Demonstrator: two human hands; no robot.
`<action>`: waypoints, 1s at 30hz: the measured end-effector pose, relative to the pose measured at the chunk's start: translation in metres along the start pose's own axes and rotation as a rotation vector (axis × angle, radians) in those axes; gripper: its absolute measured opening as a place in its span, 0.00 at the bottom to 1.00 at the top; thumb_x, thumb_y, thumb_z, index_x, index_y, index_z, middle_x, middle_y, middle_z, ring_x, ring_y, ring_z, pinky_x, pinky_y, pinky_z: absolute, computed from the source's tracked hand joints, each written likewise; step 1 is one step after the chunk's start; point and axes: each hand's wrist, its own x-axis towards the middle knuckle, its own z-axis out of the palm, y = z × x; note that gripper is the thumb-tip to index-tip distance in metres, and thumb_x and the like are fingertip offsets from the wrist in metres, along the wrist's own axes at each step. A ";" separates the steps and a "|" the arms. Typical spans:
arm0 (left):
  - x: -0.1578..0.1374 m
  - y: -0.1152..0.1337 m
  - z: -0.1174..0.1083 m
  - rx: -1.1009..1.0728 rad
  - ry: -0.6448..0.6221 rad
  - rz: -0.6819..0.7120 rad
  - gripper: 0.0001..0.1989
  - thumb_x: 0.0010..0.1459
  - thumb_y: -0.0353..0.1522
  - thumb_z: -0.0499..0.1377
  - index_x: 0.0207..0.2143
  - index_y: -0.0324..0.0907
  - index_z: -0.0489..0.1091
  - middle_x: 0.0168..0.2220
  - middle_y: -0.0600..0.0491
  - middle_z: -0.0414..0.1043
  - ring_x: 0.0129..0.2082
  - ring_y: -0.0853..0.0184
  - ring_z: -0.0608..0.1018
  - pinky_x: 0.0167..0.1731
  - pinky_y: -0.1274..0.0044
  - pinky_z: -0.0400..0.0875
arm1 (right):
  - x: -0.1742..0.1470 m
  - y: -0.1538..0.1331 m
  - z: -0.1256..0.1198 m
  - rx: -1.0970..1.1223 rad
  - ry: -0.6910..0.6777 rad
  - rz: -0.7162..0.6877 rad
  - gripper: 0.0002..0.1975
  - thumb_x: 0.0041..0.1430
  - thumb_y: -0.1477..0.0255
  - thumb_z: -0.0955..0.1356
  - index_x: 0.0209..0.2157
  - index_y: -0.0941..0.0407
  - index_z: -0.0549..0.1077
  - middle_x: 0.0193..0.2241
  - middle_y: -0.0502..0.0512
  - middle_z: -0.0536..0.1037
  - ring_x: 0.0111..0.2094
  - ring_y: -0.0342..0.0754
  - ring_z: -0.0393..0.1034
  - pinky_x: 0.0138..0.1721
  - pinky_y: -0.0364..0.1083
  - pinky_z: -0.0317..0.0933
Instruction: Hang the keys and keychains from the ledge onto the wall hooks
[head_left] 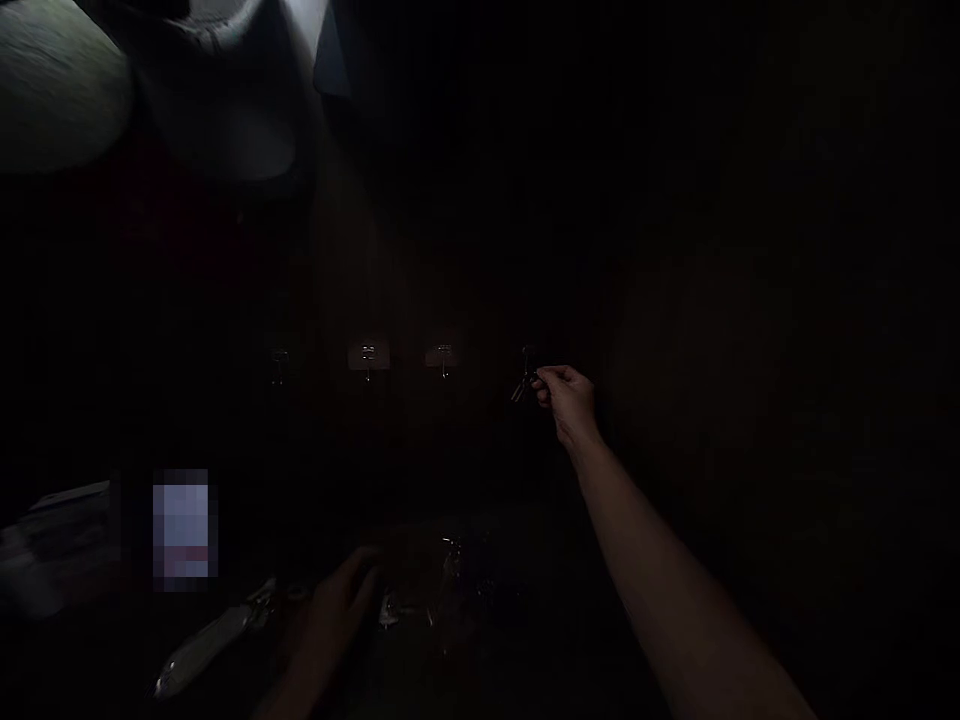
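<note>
Light very low; most outlines lost in black.

Materials and shapes: four small hooks (368, 362) in a row across the middle of a dark surface, thin and shiny like wire. The two middle ones sit on pale, roughly rectangular backing plates; any plate behind the outer two is too dark to make out. At the rightmost hook, a small metal piece (518, 388) with two thin, bright prongs slants down to the left, just below the hook.

Right hand (566, 395): thumb and forefinger pinched together at the metal piece, apparently gripping its upper end; the other fingers curled in. Bare forearm runs to the lower right.

Left hand (341, 590): low in the view, dim, fingers partly bent. Whether it holds anything cannot be told. Just right of it lie small glossy bits (405, 610), with glints farther right; their material is unclear. To its left, a long, pale, tapered object (206, 650), smooth with bright highlights, set diagonally.

Containers: at the left edge, a boxy pale shape (75, 525), with a rounded pale cylinder (30, 580) beside it; contents of both cannot be told. A pixelated pale rectangle (181, 530) stands right of these. Upper left: a rounded, faintly streaked pale form (56, 90), and next to it a curved pale rim (217, 38) around a dark hollow, contents not readable.
</note>
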 end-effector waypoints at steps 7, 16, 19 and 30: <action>0.004 -0.015 0.007 -0.030 0.017 -0.011 0.16 0.54 0.41 0.52 0.44 0.53 0.71 0.43 0.55 0.77 0.43 0.59 0.77 0.40 0.72 0.70 | 0.003 0.006 0.000 -0.017 0.001 -0.014 0.08 0.41 0.68 0.68 0.23 0.57 0.67 0.14 0.44 0.70 0.13 0.36 0.58 0.14 0.37 0.49; 0.002 -0.013 0.006 -0.028 0.007 0.008 0.15 0.55 0.41 0.52 0.43 0.54 0.71 0.45 0.57 0.76 0.44 0.59 0.76 0.43 0.72 0.67 | -0.015 0.006 -0.009 -0.157 -0.084 -0.078 0.15 0.46 0.67 0.66 0.36 0.60 0.73 0.16 0.47 0.71 0.14 0.36 0.55 0.16 0.39 0.49; 0.000 -0.004 0.003 -0.032 0.023 0.028 0.14 0.54 0.40 0.51 0.41 0.52 0.71 0.43 0.57 0.76 0.43 0.60 0.77 0.41 0.74 0.67 | -0.030 0.009 -0.013 -0.188 -0.080 -0.101 0.21 0.47 0.68 0.65 0.44 0.59 0.71 0.17 0.47 0.72 0.14 0.36 0.54 0.17 0.39 0.50; -0.001 0.000 -0.005 0.236 -0.072 0.052 0.13 0.58 0.34 0.51 0.44 0.51 0.69 0.46 0.56 0.74 0.45 0.64 0.75 0.42 0.77 0.66 | -0.115 0.045 -0.009 -0.293 -0.355 0.047 0.15 0.49 0.66 0.65 0.38 0.58 0.72 0.19 0.47 0.71 0.17 0.38 0.57 0.18 0.39 0.53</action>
